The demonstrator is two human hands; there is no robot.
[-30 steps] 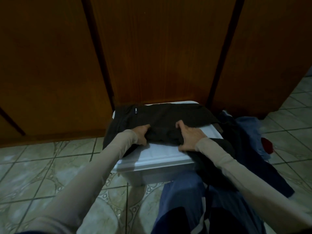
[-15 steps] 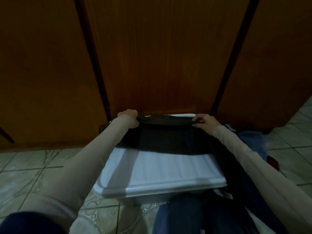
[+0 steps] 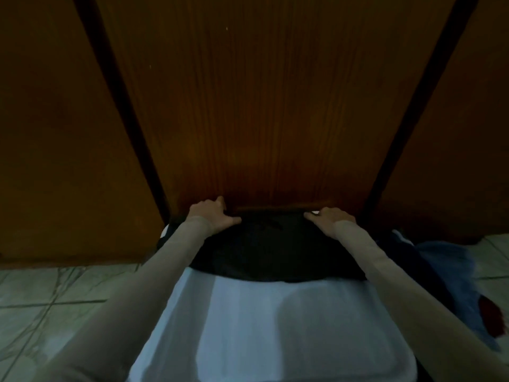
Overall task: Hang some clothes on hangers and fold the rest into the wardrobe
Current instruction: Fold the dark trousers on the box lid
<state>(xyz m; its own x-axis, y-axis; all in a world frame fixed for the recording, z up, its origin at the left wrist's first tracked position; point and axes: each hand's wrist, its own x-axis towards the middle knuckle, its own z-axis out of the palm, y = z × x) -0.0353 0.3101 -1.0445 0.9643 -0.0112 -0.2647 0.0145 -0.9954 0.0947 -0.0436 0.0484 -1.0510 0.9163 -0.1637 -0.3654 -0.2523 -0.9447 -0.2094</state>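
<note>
A dark garment (image 3: 272,249) lies folded across the far half of a white plastic lid (image 3: 275,326), close to the wooden wardrobe door (image 3: 261,106). My left hand (image 3: 212,217) holds the garment's far left corner, with the thumb lying on the cloth. At the far right corner, my right hand (image 3: 330,219) holds the cloth with its fingers curled at the edge. Both hands sit just in front of the door's lower edge. Long beige sleeves cover both forearms.
More clothes lie in a heap at the right of the lid: a blue piece (image 3: 451,260) and something dark red (image 3: 493,317). Patterned floor tiles (image 3: 55,293) spread out at the left. All the wardrobe doors in view are closed.
Both hands carried the garment's near part away from me, folding it over to the lid's far edge. My head has leaned in closer to the wardrobe.
</note>
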